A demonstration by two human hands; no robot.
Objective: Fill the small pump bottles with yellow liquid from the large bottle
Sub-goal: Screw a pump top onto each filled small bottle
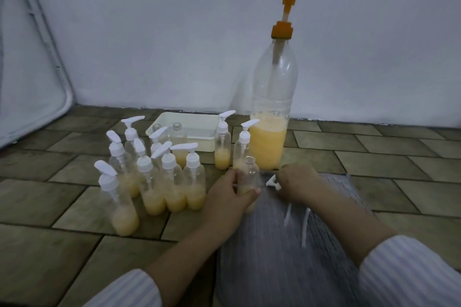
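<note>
Your left hand [228, 195] grips an uncapped small bottle [248, 178], upright on your lap, fingers [250, 192] curled round it. Right hand [298, 183], just beside it to the right, holds the pump cap [272, 181]. Large bottle [272, 117] stands directly beyond, on the floor [50, 244].

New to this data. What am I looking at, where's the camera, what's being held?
No robot here: one head-worn camera looks down at a person's two bare hands. On the tiled floor stands a large bottle with an orange pump, about a third full of yellow liquid, beside a cluster of partly filled small pump bottles and a white tray. The left hand grips an uncapped small bottle. The right hand holds a white pump cap in its fingers.
</note>
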